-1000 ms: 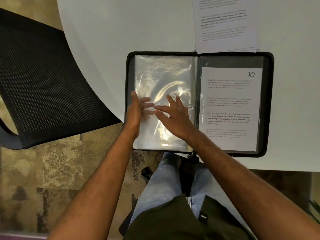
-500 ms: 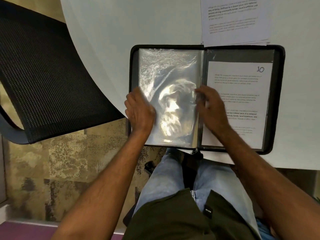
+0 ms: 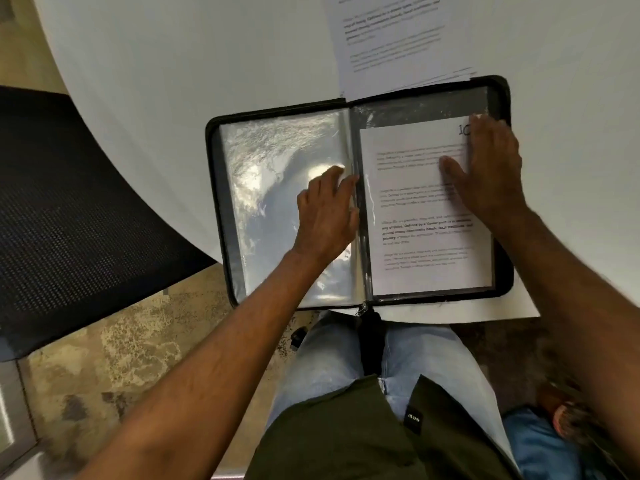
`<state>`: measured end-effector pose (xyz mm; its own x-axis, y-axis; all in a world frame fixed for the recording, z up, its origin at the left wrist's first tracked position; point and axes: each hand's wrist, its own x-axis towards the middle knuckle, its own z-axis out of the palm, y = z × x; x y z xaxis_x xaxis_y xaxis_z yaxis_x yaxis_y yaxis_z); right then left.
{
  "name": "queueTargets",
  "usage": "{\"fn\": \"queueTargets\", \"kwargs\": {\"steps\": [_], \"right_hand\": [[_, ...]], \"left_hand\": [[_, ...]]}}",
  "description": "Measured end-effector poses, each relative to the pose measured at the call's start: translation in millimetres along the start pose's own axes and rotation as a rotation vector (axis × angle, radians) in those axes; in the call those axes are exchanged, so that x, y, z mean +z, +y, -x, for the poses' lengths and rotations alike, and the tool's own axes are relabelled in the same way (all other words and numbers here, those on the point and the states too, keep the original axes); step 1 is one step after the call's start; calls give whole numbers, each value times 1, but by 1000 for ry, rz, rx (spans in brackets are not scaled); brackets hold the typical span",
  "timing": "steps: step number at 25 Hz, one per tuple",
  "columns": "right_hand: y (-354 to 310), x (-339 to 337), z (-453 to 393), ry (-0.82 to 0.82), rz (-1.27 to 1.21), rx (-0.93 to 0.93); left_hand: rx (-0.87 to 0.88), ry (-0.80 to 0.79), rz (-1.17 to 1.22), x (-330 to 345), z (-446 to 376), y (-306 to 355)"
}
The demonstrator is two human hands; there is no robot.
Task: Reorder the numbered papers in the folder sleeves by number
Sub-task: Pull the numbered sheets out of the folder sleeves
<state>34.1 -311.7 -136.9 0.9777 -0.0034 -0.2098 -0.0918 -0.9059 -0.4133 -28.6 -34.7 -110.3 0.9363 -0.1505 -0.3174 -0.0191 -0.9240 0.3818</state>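
On the white table, folder lies open near its edge. Left hand rests on empty clear sleeve, fingers relaxed at the spine. Right hand flat on paper "10", fingers spread. Loose papers just beyond the folder.
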Motion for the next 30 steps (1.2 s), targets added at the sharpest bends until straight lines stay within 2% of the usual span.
{"fn": "queueTargets", "kwargs": {"steps": [4, 11, 14, 17, 20, 25, 30], "right_hand": [[16, -1, -25, -9, 79, 53], [25, 4, -21, 84, 125, -11], [27, 2, -22, 159, 124, -115], [25, -6, -20, 153, -6, -110], [19, -16, -17, 96, -261, -39], [4, -31, -15, 34, -680, 219], [1, -33, -16, 28, -744, 348]], "left_hand": [[68, 3, 15, -9, -47, 24], [49, 38, 18, -21, -121, 45], [59, 59, -25, -18, -138, 49], [49, 71, -10, -19, -147, 53], [71, 106, 53, -23, -152, 52], [73, -14, 150, -38, -158, 50], [74, -128, 129, -52, -173, 47]]}}
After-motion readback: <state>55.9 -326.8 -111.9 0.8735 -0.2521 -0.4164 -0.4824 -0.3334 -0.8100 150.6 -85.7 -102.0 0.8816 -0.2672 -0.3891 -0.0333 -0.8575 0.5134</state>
